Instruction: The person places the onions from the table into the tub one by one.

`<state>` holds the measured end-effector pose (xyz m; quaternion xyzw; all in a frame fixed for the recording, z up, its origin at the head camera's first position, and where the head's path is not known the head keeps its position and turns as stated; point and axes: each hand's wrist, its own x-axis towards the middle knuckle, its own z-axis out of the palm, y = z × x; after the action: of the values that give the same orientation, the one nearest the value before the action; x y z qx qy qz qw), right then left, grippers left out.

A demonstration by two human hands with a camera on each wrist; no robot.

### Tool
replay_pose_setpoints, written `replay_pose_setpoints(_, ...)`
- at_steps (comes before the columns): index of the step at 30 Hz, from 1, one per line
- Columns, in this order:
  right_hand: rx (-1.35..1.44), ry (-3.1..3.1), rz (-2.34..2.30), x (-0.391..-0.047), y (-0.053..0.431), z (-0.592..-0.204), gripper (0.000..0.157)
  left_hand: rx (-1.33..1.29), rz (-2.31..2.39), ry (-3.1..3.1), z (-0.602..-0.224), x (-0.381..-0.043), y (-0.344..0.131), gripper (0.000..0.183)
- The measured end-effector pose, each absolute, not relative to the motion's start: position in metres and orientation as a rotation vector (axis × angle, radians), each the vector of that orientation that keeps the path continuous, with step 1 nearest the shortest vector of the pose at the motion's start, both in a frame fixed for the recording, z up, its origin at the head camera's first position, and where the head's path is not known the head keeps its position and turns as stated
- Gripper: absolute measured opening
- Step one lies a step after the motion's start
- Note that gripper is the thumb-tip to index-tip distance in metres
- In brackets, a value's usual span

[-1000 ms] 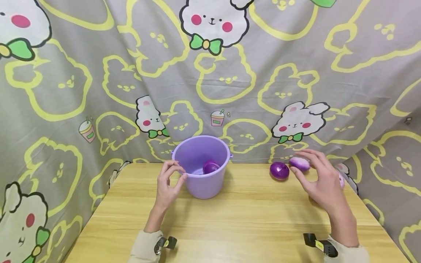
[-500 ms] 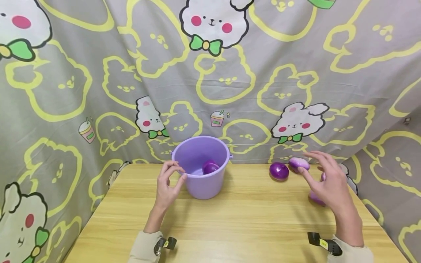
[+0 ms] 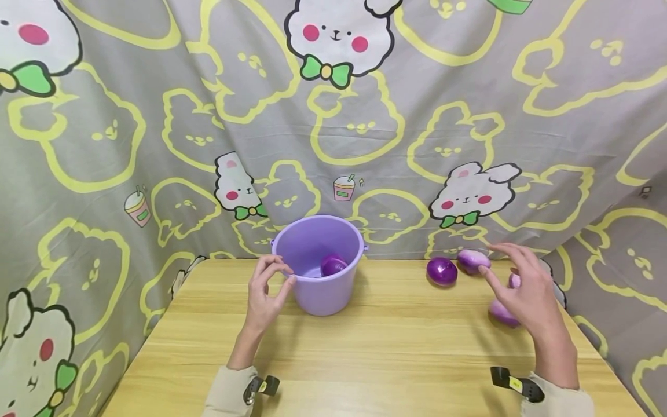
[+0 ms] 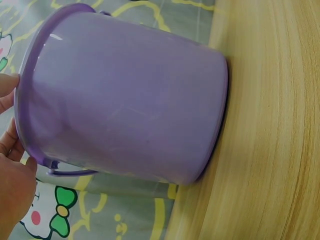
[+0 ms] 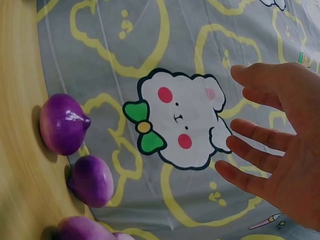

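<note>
My left hand point(image 3: 267, 295) holds the near-left rim of a purple bucket point(image 3: 325, 295), its thumb and fingertips at the edge. The left wrist view shows the smooth bucket wall point(image 4: 130, 100) with fingertips along the rim. One red onion point(image 3: 333, 265) lies inside. My right hand point(image 3: 528, 295) hovers over the table's right side with fingers spread and nothing between them. Around it sit a dark purple onion point(image 3: 442, 271), a paler purple-white onion point(image 3: 473, 262) and a light purple onion point(image 3: 502, 313). A further pale onion point(image 3: 514, 281) is mostly hidden behind the hand.
The wooden table point(image 3: 385, 353) ends at the back against a grey cartoon-print curtain point(image 3: 365, 139), which also hangs at both sides. A bucket handle point(image 4: 72, 172) hangs down along the bucket's side.
My right hand has shifted slightly to the right, away from the dark onion, bringing the light purple onion under it into sight. The left hand and bucket have stayed put.
</note>
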<state>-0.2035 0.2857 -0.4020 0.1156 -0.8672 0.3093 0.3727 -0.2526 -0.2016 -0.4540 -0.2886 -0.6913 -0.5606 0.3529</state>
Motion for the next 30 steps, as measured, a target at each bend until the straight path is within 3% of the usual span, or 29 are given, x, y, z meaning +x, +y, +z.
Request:
replay_pose_setpoints(17, 0.201, -2.343, 0.756, -0.205, 0.302, -0.412, 0.043, -0.726, -1.461, -1.824, -0.454, -0.252, -0.203, 0.017)
replay_pose_setpoints(30, 0.172, -2.448, 0.769, -0.211, 0.312, -0.425, 0.039, -0.727, -1.442, -1.811, -0.454, -0.253, -0.202, 0.022)
